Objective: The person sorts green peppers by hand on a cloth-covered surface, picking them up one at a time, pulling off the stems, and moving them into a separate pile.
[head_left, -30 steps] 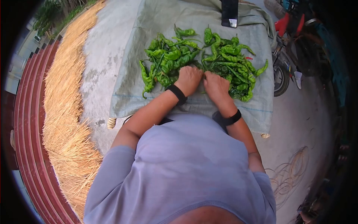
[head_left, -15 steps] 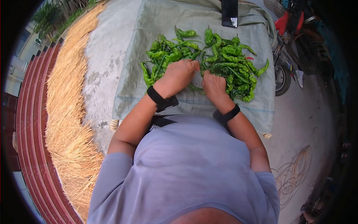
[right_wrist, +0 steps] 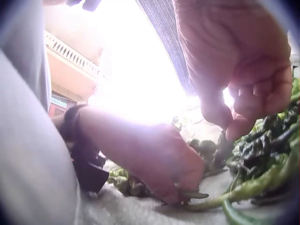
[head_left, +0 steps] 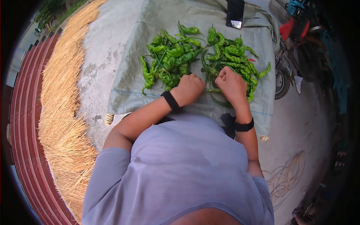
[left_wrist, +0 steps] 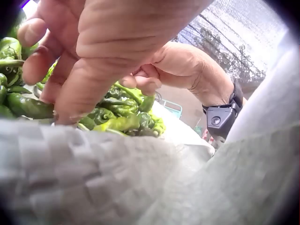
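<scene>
Two heaps of wrinkled green peppers, a left heap [head_left: 167,62] and a right heap [head_left: 240,62], lie on a pale woven sack [head_left: 127,80]. My left hand [head_left: 189,89] is low over the sack at the near edge of the left heap. Its fingertips pinch a green pepper, whose dark stem [right_wrist: 194,194] sticks out beside them in the right wrist view. My right hand [head_left: 231,85] is just above the right heap's near edge, fingers curled and thumb tip close to the index finger. Nothing shows between them. A long curved pepper [head_left: 219,100] lies between the hands.
A phone [head_left: 235,14] lies at the sack's far edge. Straw-coloured stalks [head_left: 62,123] cover the ground at left, beside red steps [head_left: 28,123]. A motorbike wheel [head_left: 282,83] and a coil of cord [head_left: 288,172] are to the right.
My left hand drew back from between the heaps, then came down nearer me and to the right. The right hand moved right and lifted slightly, uncovering peppers between the hands.
</scene>
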{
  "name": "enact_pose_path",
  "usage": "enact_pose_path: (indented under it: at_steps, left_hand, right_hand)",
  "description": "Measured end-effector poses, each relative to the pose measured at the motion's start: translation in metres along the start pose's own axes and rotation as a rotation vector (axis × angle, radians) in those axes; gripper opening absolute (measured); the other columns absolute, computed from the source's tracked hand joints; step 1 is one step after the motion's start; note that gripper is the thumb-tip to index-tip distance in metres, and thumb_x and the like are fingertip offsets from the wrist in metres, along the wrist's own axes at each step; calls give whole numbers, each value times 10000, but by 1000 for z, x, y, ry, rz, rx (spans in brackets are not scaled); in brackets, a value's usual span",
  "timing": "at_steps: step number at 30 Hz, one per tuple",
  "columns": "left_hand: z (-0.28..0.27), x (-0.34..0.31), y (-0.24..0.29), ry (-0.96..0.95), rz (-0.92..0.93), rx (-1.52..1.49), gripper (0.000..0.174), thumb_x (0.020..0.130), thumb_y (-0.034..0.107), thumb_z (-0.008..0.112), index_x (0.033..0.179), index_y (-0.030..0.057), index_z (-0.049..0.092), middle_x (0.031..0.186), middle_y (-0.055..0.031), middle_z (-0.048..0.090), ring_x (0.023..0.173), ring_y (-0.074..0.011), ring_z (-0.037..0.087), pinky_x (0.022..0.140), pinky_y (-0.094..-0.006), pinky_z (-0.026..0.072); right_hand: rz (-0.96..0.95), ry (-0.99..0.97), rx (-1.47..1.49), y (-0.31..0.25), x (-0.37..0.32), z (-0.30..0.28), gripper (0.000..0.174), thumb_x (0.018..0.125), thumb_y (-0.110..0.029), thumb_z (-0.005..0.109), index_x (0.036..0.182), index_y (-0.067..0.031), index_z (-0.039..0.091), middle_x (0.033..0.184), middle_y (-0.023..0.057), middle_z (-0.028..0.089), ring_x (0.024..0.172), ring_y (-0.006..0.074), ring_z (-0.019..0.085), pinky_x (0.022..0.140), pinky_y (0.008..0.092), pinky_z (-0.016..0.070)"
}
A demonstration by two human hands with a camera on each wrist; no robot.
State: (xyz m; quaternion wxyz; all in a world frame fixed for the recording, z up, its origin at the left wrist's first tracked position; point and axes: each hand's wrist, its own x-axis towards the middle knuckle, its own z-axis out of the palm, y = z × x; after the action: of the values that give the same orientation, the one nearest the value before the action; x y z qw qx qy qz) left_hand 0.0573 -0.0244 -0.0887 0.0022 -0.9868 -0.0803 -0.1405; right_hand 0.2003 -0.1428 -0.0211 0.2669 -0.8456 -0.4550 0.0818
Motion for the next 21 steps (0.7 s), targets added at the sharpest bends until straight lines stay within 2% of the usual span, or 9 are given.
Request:
enact_pose_path:
  at_steps: [2, 3, 6, 7, 10, 13, 16, 18, 21]
  left_hand:
    - [-18, 3, 0, 47, -39, -93, 119, 799, 67, 583, 910, 94, 617, 807, -87, 636, 801, -290, 668, 638, -418, 525]
    - [-24, 5, 0, 49, -68, -177, 95, 849, 84, 580, 943, 88, 592, 798, -107, 618, 781, -312, 659, 636, -431, 524]
    - [-47, 11, 4, 65, -120, -252, 169, 858, 76, 556, 1012, 95, 622, 829, -113, 631, 758, -335, 670, 610, -452, 532]
    - [-54, 14, 3, 98, -145, -250, 135, 877, 91, 566, 1003, 92, 615, 831, -115, 618, 768, -337, 662, 621, -453, 527]
    - [-74, 15, -1, 171, -216, -242, 91, 917, 125, 587, 997, 87, 609, 850, -122, 598, 794, -346, 645, 649, -457, 516]
    - [-84, 15, -9, 196, -231, -250, 149, 928, 161, 604, 1052, 86, 640, 907, -133, 621, 827, -364, 640, 683, -459, 517]
    - [-91, 17, -16, 289, -269, -225, 175, 930, 176, 612, 1075, 88, 655, 931, -136, 635, 846, -363, 643, 695, -452, 516]
    - [-104, 16, -27, 399, -287, -190, 203, 939, 181, 610, 1112, 86, 657, 934, -142, 647, 851, -363, 643, 701, -436, 515]
    - [-101, 16, -57, 448, -385, -91, 279, 914, 168, 649, 1184, 101, 632, 1077, -147, 623, 869, -356, 651, 725, -428, 531]
  right_hand:
    - [-5, 32, 56, -11, 5, -15, 156, 771, -230, 648, 849, -100, 614, 750, 97, 683, 750, 333, 672, 656, 451, 497]
    - [-30, 83, 88, -14, 10, -16, 210, 814, -271, 656, 924, -93, 634, 739, 81, 679, 740, 330, 667, 652, 438, 498]
    - [10, -20, 787, -30, 26, -13, 266, 884, -310, 637, 1013, -78, 634, 726, 59, 668, 677, 271, 660, 635, 395, 497]
    - [-21, 45, 680, -35, 26, -15, 317, 941, -340, 605, 1091, -61, 613, 710, 40, 651, 597, 196, 623, 615, 344, 482]
    - [-271, 343, 243, -24, 20, -4, 296, 951, -348, 593, 1007, -62, 644, 692, 42, 646, 579, 165, 608, 611, 325, 468]
    - [15, -147, 400, -19, 7, -7, 312, 948, -365, 587, 897, -68, 669, 677, 58, 641, 632, 218, 630, 634, 356, 476]
    - [7, -202, 384, -10, -4, -5, 304, 926, -344, 592, 810, -76, 678, 693, 84, 658, 714, 281, 660, 659, 405, 484]
    - [-75, -152, 183, 3, -11, -8, 241, 899, -308, 609, 847, -84, 680, 733, 97, 677, 755, 316, 667, 670, 430, 489]
    - [-158, -109, 14, 18, -22, 0, 174, 864, -254, 619, 897, -94, 679, 798, 118, 697, 802, 352, 671, 678, 455, 494]
